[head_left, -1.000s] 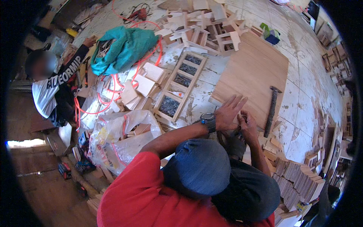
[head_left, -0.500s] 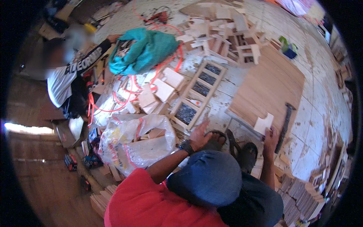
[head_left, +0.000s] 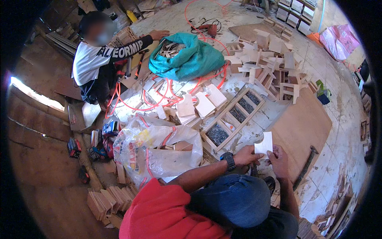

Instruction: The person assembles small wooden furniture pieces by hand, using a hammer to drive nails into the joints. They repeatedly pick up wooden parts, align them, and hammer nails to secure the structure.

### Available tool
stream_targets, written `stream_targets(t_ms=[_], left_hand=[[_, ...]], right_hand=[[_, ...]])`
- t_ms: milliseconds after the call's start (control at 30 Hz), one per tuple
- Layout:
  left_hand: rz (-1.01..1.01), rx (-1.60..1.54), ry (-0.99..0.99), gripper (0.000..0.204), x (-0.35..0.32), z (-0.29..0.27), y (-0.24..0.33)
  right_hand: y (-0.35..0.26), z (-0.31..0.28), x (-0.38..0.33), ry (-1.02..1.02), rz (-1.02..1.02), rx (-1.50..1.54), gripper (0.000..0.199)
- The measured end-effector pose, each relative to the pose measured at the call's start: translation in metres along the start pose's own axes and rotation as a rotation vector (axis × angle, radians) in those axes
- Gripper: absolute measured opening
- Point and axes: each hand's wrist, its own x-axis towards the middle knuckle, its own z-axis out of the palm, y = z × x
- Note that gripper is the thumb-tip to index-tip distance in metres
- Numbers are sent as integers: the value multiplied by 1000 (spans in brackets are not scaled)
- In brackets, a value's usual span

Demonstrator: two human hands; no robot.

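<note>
Between my hands is a small pale wooden piece with a curved notch in one edge. My left hand, a black watch at its wrist, pinches the piece's lower left side. My right hand grips its lower right corner. Just beyond my hands lies a large flat wooden board. A dark hammer rests along its near right edge. Ahead and to the left of my hands, a divided wooden tray holds small grey metal bits that look like nails.
Left of my arm, a clear plastic bag contains wood pieces. Beyond it are a teal sack, looping orange hose and a heap of wooden parts. A seated person reaches toward the sack. Stacked wood slats stand lower left.
My right hand has lifted the wooden piece off the board and brought it leftward. My left hand, open near my foot before, has come up and taken hold of it too. The view has shifted.
</note>
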Motion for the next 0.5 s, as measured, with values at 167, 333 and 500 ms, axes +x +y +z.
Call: stream_targets(t_ms=[167, 333, 500], left_hand=[[-2, 84, 335, 30, -8, -50, 21], [-129, 359, 891, 43, -14, -176, 60], [0, 64, 1050, 67, -22, -187, 70]], right_hand=[[-5, 14, 3, 55, -40, -60, 30], [16, 6, -7, 69, 120, -120, 30], [24, -4, -11, 50, 105, -100, 30]])
